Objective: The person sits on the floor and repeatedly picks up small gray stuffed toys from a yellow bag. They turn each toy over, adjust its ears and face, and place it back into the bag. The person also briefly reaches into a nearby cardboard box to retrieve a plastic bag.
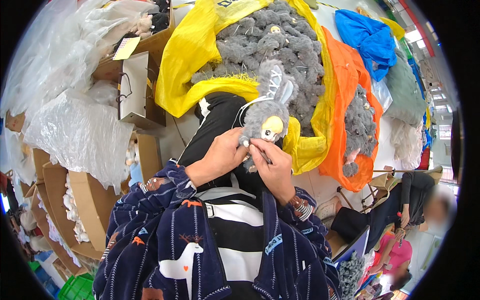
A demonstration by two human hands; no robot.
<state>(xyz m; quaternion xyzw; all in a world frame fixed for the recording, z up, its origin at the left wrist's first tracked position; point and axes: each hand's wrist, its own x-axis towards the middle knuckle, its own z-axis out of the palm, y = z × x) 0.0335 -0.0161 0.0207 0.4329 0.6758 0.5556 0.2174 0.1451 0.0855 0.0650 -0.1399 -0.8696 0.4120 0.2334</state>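
Note:
A grey plush doll (265, 117) with long bunny ears, white lacing on one ear and a pale face rests above my lap. My left hand (222, 156) grips its body from the left, fingers closed on the fluffy fur. From the right, my right hand (272, 165) pinches at the doll's small limb just below the face, thumb and forefinger together. A white cord loops out beside the doll's head. Just beyond it lies a yellow woven sack (187, 75) full of similar grey plush pieces (280, 45).
To the right stands an orange sack (345, 165) holding more grey plush. At the left are cardboard boxes (92, 200), clear plastic sheeting (75, 135) and a small paper bag (135, 90). A blue sack (367, 40) lies farther back. Two other people sit at the right.

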